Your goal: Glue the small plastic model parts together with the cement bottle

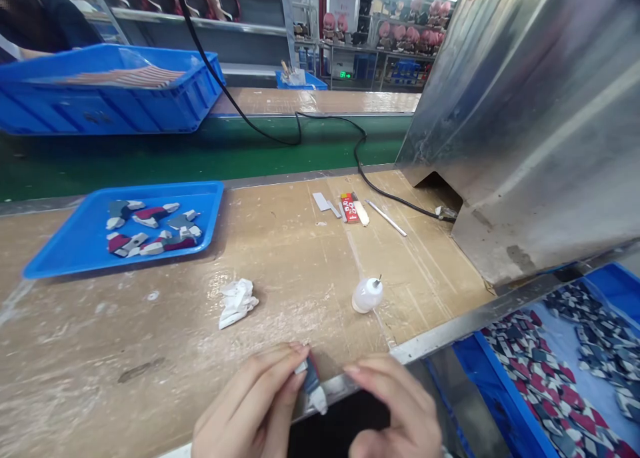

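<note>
Shelves (200, 22) of pink-haired figures (411, 34) stand in the room behind our counter (300, 265). Our left hand (253, 405) pinches a small piece (312, 381) between thumb and fingertips at the counter's near edge; we cannot tell whether the piece touches that edge. Our right hand (400, 401) is just beside it, thumb and forefinger well parted, nothing visible between them. Along the far edge, toward the left, sits a blue tray (65, 251) with more such pieces. Nearer us lie a crumpled tissue (238, 303) and a white bottle (367, 296) with a thin tip. Near the far edge, a red packet (349, 209) and a white stick (386, 218) lie by a black cord (359, 153). Below the near edge, at right, a blue bin (473, 365) is heaped with pieces. Ours is blue-grey with a white end and some red along one side; our fingers hide the rest.
</note>
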A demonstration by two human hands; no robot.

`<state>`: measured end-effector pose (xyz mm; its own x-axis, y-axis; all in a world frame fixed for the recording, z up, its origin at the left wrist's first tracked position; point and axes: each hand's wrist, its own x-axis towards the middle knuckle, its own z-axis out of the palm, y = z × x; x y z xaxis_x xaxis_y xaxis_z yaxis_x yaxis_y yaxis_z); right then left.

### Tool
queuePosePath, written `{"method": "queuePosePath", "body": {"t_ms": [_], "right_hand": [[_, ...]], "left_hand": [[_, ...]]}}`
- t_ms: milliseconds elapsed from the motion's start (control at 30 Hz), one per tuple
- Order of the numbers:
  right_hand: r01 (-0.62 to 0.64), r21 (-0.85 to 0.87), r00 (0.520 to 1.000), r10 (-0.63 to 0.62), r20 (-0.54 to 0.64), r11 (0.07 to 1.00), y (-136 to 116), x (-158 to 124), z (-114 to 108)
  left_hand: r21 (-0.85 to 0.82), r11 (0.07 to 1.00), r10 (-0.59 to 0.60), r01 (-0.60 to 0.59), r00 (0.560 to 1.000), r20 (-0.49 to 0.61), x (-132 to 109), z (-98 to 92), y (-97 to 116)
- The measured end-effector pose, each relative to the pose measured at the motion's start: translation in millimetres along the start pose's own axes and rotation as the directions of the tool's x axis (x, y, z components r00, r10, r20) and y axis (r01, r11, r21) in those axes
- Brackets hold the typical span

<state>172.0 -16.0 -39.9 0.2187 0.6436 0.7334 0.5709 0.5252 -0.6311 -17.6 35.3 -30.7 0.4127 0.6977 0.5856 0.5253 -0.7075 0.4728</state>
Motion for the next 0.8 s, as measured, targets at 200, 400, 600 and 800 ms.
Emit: {"method": "queuePosePath", "body": {"t_ms": [200,400,600,800], "right_hand": [[-0.456,-0.074,0.889,0.457,0.007,0.887,44,3,-22],[-0.628,-0.09,0.727,0.624,0.286,0.773,53,38,-7],[-0.606,-0.179,0.694,0.626,0.356,0.775,56,39,-5],[-0.716,0.165,0.693,0.664,0.279,0.678,56,23,-12]], "left_hand": [[-0.024,1.0,-0.006,0.009,0.994,0.107,-2,-2.7,-20],[-0.033,0.99,-0.133,0.138,0.986,0.104,-8,5.9,-6],[0.2,0.973,-0.104,0.116,0.992,-0.073,-11,10.1,-7],[0.294,0.934,-0.157,0.202,0.973,-0.171,-9,15.8,-5]]}}
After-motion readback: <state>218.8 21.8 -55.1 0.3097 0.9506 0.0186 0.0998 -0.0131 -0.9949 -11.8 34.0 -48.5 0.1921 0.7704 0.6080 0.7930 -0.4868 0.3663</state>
